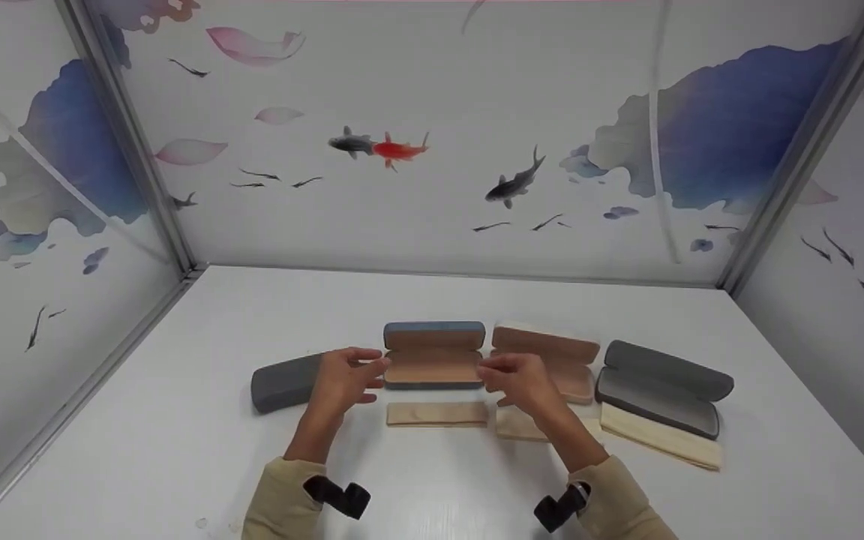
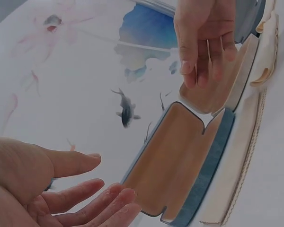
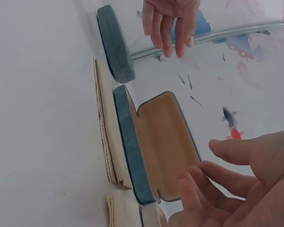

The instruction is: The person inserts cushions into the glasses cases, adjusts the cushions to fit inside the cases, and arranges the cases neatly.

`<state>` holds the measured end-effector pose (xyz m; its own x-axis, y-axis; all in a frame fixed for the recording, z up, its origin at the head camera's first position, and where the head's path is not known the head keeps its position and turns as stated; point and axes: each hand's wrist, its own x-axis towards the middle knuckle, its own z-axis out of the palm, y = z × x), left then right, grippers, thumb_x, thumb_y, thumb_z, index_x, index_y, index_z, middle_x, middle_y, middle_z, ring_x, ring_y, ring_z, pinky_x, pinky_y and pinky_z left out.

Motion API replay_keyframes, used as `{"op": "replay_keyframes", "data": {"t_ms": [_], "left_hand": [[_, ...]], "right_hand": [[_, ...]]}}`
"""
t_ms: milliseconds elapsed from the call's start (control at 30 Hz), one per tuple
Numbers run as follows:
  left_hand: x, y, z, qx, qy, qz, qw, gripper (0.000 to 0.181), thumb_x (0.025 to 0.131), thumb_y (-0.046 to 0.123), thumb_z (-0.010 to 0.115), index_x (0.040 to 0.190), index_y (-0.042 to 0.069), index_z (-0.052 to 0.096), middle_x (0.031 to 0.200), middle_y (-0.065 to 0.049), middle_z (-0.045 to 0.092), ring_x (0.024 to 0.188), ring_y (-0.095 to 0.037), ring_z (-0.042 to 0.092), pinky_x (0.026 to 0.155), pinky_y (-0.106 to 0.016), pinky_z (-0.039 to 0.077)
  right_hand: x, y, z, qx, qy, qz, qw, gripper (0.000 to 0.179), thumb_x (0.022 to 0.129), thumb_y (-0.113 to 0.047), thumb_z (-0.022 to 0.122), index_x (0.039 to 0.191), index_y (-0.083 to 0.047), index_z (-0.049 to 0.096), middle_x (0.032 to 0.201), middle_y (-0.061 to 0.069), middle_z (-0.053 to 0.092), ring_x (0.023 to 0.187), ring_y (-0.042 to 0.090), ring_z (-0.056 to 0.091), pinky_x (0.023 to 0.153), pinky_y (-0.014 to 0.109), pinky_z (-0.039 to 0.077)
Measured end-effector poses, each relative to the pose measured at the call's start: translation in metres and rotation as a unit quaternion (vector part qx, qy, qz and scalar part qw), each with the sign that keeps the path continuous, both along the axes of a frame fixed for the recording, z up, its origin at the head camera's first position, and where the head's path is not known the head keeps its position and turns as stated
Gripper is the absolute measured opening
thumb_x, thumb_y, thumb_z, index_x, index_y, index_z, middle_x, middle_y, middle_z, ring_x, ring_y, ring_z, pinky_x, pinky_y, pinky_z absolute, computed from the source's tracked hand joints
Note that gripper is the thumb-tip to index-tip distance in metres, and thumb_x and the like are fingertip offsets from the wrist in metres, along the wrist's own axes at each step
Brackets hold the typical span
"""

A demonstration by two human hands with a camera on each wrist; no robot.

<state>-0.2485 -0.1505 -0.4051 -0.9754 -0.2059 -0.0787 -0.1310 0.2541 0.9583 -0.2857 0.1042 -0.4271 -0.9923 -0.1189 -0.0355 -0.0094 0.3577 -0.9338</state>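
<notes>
A blue glasses case (image 1: pixel 434 367) with a tan lining stands with its lid up between my two hands. At its left end is my left hand (image 1: pixel 342 381), fingers relaxed and holding nothing. My right hand (image 1: pixel 516 379) hovers by its right end, thumb and fingers apart in the right wrist view, also holding nothing. Whether any fingertip touches the case I cannot tell. Below the blue case lies a folded cream cloth (image 1: pixel 437 415). A cream glasses case (image 1: pixel 571 375) with its lid raised is partly hidden behind my right hand.
A closed dark grey case (image 1: pixel 282 384) lies at the left, partly behind my left hand. At the right is a dark grey case (image 1: pixel 664 382) with its lid up. Folded cloths (image 1: pixel 661 437) lie in front of the right-hand cases. Printed panels (image 1: pixel 432 210) wall the white table (image 1: pixel 154 450).
</notes>
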Motion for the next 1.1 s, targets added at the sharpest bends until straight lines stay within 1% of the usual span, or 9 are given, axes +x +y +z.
{"op": "replay_keyframes", "data": {"t_ms": [100, 233, 400, 533, 633, 767, 867, 933, 1100], "left_hand": [[-0.003, 0.001, -0.008, -0.003, -0.012, 0.0, 0.9999, 0.032, 0.093, 0.016, 0.069, 0.119, -0.004, 0.067, 0.108, -0.023, 0.073, 0.094, -0.033, 0.073, 0.073, -0.038, 0.062], [-0.007, 0.001, -0.019, -0.013, -0.036, -0.001, 0.9993, 0.031, 0.093, 0.012, 0.069, 0.119, -0.005, 0.067, 0.104, -0.02, 0.073, 0.088, -0.029, 0.073, 0.07, -0.035, 0.061], [-0.01, 0.005, -0.032, -0.045, -0.073, 0.0, 0.9964, 0.032, 0.091, 0.013, 0.072, 0.117, -0.004, 0.067, 0.101, -0.017, 0.073, 0.085, -0.024, 0.072, 0.07, -0.034, 0.06], [-0.011, 0.01, -0.041, -0.061, -0.091, -0.005, 0.994, 0.034, 0.089, 0.013, 0.074, 0.117, -0.005, 0.066, 0.099, -0.016, 0.072, 0.084, -0.021, 0.07, 0.072, -0.035, 0.06], [-0.011, 0.013, -0.044, -0.068, -0.087, -0.01, 0.9938, 0.036, 0.088, 0.01, 0.074, 0.117, -0.007, 0.065, 0.096, -0.016, 0.072, 0.082, -0.019, 0.068, 0.07, -0.034, 0.061], [-0.01, 0.015, -0.046, -0.097, -0.077, -0.024, 0.992, 0.039, 0.084, 0.005, 0.076, 0.117, -0.01, 0.065, 0.091, -0.015, 0.073, 0.074, -0.015, 0.066, 0.063, -0.029, 0.059], [-0.009, 0.013, -0.047, -0.12, -0.071, -0.036, 0.9896, 0.038, 0.082, 0.003, 0.078, 0.116, -0.011, 0.067, 0.085, -0.013, 0.073, 0.068, -0.013, 0.065, 0.059, -0.026, 0.057], [-0.009, 0.012, -0.049, -0.129, -0.07, -0.039, 0.9884, 0.033, 0.081, 0.002, 0.079, 0.111, -0.009, 0.069, 0.082, -0.011, 0.071, 0.066, -0.012, 0.064, 0.058, -0.025, 0.056], [-0.009, 0.011, -0.05, -0.158, -0.053, -0.043, 0.9851, 0.016, 0.081, 0.001, 0.08, 0.094, -0.004, 0.073, 0.078, -0.01, 0.07, 0.062, -0.011, 0.06, 0.053, -0.022, 0.051]], "right_hand": [[-0.001, -0.001, -0.006, 0.017, -0.006, 0.005, 0.9998, 0.025, 0.095, -0.015, 0.069, 0.114, 0.001, 0.072, 0.101, 0.011, 0.074, 0.086, 0.02, 0.07, 0.074, 0.037, 0.061], [-0.001, -0.003, -0.013, 0.031, -0.02, 0.012, 0.9993, 0.025, 0.094, -0.013, 0.07, 0.113, 0.003, 0.072, 0.098, 0.013, 0.074, 0.082, 0.021, 0.07, 0.069, 0.035, 0.061], [0.0, -0.005, -0.02, 0.051, -0.042, 0.011, 0.9978, 0.019, 0.092, -0.011, 0.072, 0.106, 0.001, 0.073, 0.093, 0.012, 0.073, 0.076, 0.019, 0.068, 0.064, 0.033, 0.06], [0.0, -0.007, -0.025, 0.07, -0.049, 0.013, 0.9963, 0.02, 0.09, -0.009, 0.073, 0.106, 0.002, 0.072, 0.09, 0.011, 0.071, 0.073, 0.018, 0.067, 0.061, 0.031, 0.059], [0.0, -0.007, -0.028, 0.085, -0.045, 0.016, 0.9952, 0.02, 0.089, -0.008, 0.074, 0.107, 0.002, 0.072, 0.088, 0.01, 0.071, 0.072, 0.017, 0.066, 0.061, 0.03, 0.059], [0.0, -0.004, -0.032, 0.091, -0.04, 0.03, 0.9946, 0.022, 0.087, -0.007, 0.076, 0.106, 0.003, 0.071, 0.086, 0.01, 0.071, 0.071, 0.015, 0.067, 0.061, 0.032, 0.059], [0.0, -0.003, -0.034, 0.087, -0.036, 0.038, 0.9949, 0.022, 0.086, -0.006, 0.076, 0.105, 0.004, 0.07, 0.085, 0.01, 0.072, 0.071, 0.015, 0.069, 0.06, 0.032, 0.059], [0.0, -0.003, -0.035, 0.088, -0.035, 0.038, 0.9948, 0.021, 0.087, -0.005, 0.076, 0.104, 0.004, 0.071, 0.084, 0.009, 0.072, 0.07, 0.015, 0.068, 0.06, 0.032, 0.059], [-0.001, -0.005, -0.034, 0.096, -0.031, 0.032, 0.9944, 0.012, 0.086, -0.004, 0.076, 0.097, 0.001, 0.073, 0.08, 0.008, 0.07, 0.068, 0.014, 0.065, 0.059, 0.03, 0.058]]}}
